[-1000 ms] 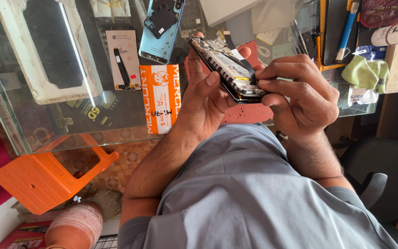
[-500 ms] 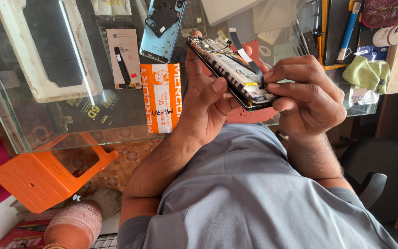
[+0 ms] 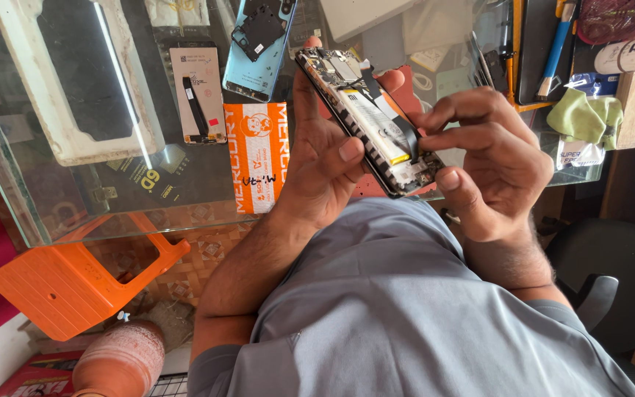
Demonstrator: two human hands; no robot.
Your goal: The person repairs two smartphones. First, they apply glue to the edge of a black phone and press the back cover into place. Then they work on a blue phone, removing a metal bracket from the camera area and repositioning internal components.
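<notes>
In the head view, the left hand (image 3: 325, 165) grasps an opened phone (image 3: 369, 121) from below, thumb pressed on its edge, holding it tilted above the glass counter (image 3: 97, 198). The right hand (image 3: 490, 165) pinches the phone's lower end, fingertips on a black strip. A light blue back cover (image 3: 262, 48) lies on the counter behind, an orange packet (image 3: 255, 158) beside the left hand.

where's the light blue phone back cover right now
In the head view, the light blue back cover lies on the glass counter at top centre, above the orange packet.
</notes>
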